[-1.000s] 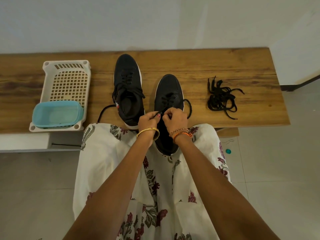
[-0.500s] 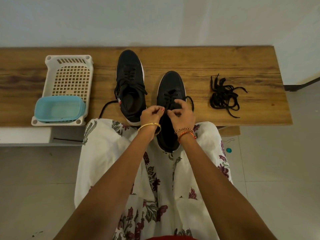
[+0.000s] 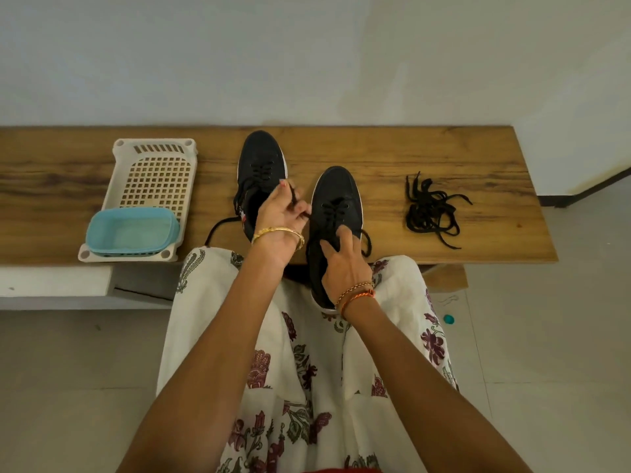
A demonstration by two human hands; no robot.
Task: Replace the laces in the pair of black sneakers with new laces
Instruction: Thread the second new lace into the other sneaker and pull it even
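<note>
**Lace end pinched above the right-hand sneaker**

Head view. Two black sneakers are set on a wooden bench (image 3: 444,148), toes pointed away from the person. The left sneaker (image 3: 261,158) is placed farther back; the right sneaker (image 3: 336,192) is drawn nearer, its heel carried past the bench's front edge and over the lap, which is covered by a white floral garment (image 3: 307,387).

The left hand (image 3: 278,216) is raised between the two sneakers, palm turned toward the camera. A black lace end (image 3: 293,196) is pinched between its thumb and fingertips, and the remaining fingers are curled inward. A gold bangle (image 3: 278,232) is worn on that wrist.

The right hand (image 3: 343,264) is laid on the right sneaker, over its tongue and opening. Its fingers are kept fairly straight and spread, pressed onto the shoe just below the laced eyelets; nothing is seen to be grasped by them. Thread bracelets (image 3: 356,295) are worn on its wrist. A loose loop of lace (image 3: 367,242) is seen at the shoe's right side, beside the fingers.

A tangled pile of black laces (image 3: 430,209) is left on the bench, well to the right of the sneakers. At the left, a white plastic basket (image 3: 155,151) is placed, with a light blue tub (image 3: 131,232) held in its near end. A lace (image 3: 218,230) from the left sneaker is trailed across the bench toward the front edge.
</note>
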